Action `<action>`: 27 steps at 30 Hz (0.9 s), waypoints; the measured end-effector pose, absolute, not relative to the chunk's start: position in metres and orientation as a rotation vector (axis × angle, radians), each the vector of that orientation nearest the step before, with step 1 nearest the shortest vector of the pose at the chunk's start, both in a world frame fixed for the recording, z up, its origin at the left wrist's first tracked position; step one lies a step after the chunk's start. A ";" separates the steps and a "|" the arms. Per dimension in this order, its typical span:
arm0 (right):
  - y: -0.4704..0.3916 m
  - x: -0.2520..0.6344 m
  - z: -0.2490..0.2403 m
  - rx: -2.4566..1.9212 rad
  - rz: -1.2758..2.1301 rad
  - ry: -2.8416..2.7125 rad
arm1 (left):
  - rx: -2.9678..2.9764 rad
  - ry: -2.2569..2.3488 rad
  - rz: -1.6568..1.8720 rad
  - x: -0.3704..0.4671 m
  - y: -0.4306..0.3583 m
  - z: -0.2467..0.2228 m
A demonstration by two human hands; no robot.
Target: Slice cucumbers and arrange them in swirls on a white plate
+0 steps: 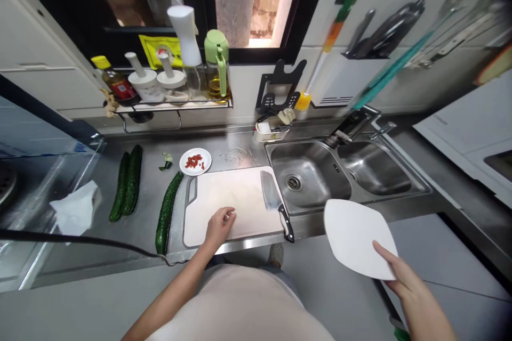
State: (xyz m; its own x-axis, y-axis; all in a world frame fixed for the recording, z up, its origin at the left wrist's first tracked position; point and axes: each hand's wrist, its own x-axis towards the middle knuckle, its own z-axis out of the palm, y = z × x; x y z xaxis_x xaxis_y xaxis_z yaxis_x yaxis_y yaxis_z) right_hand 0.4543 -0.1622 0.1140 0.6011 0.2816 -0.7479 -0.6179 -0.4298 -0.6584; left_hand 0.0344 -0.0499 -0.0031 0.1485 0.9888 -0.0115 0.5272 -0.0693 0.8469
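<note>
The right hand (400,272) grips the white plate (360,237) by its edge, right of the cutting board (232,200). The left hand (221,224) — half curled, holding nothing — is over this board. The small dish (196,162) contains red pieces (194,161).

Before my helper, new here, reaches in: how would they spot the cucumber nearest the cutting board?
Left of the sink lies a pale cutting board. Just left of that is a long green cucumber, lying alone; the other two cucumbers lie together farther left.

head-worn view, facing forward and steeply down, counter at arm's reach
</note>
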 end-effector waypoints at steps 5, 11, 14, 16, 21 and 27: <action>-0.111 0.433 0.092 -1.709 1.184 0.260 | 1.604 1.430 0.827 0.042 -0.054 0.007; -0.070 0.398 0.084 -1.521 1.381 0.392 | 1.359 1.507 0.865 0.037 -0.064 0.002; -0.053 0.382 0.079 -1.519 1.428 0.342 | 1.211 1.469 0.904 0.039 -0.060 0.002; -0.042 0.373 0.074 -1.527 1.451 0.283 | 1.099 1.391 0.913 0.044 -0.052 0.007; -0.009 0.342 0.061 -1.531 1.547 0.175 | 0.844 1.187 0.941 0.064 -0.020 0.032; 0.041 0.298 0.054 -1.568 1.569 0.012 | 0.644 1.126 0.956 0.075 0.020 0.048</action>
State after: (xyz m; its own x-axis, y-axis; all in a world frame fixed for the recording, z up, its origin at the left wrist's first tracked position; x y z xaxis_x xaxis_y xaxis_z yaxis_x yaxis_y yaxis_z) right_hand 0.2976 0.0407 0.0537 0.1979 0.5580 -0.8059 -0.5706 -0.6029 -0.5576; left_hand 0.0747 0.0196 0.0482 0.1255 0.8833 -0.4517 -0.3023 0.4677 0.8306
